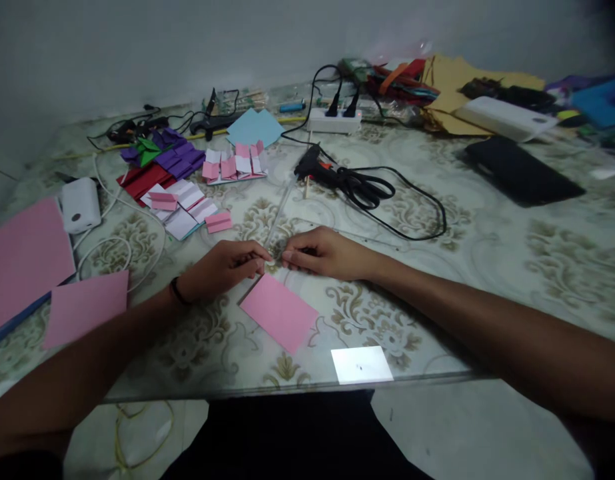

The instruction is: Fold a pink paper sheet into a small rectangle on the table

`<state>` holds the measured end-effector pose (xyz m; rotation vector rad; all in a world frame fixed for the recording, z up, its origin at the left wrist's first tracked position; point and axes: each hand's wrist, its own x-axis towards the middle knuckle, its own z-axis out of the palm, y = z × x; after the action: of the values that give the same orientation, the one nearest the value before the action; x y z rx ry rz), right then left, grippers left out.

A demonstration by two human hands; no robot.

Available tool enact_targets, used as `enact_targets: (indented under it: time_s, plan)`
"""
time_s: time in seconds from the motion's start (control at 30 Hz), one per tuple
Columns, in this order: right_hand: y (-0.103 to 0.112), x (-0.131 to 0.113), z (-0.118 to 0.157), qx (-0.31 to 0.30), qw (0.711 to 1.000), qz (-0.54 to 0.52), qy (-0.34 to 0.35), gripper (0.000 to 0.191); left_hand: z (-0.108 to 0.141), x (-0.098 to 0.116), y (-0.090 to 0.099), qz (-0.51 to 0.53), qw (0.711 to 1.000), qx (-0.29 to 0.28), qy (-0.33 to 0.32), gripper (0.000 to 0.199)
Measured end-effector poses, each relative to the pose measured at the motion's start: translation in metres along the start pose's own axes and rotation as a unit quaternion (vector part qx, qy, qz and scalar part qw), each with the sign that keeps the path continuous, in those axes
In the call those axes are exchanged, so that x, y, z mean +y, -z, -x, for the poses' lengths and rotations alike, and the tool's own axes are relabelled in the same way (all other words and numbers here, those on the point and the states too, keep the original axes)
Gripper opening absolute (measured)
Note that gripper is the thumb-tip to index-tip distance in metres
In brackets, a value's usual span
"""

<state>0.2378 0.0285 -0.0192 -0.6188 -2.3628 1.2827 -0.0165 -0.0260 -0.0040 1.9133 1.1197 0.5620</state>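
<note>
Narrowly, the left hand [218, 268] and right hand [332, 255] curl their fingers, any grip impossible to tell; pink paper [280, 312] lies just nearside.

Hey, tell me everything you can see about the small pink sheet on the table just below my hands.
The pink sheet is plain and rectangular, looks like paper or thin card, and shows no writing. It lies flat, turned at a slant, on the floral-patterned table, with a thin dark line along its upper-left edge, perhaps shadow. Its top corner sits just below your left hand; whether they touch is unclear. Your right hand is apart from it.
</note>
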Motion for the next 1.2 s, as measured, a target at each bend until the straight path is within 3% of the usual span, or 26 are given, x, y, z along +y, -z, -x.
enact_targets:
  time_s: [1.2]
  plan:
    - [0.0006,0.0024,0.0007,0.003,1.000,0.017,0.009,0.035,-0.0006,-0.0009,0.0003,0.009,1.000,0.000,-0.003,0.018]
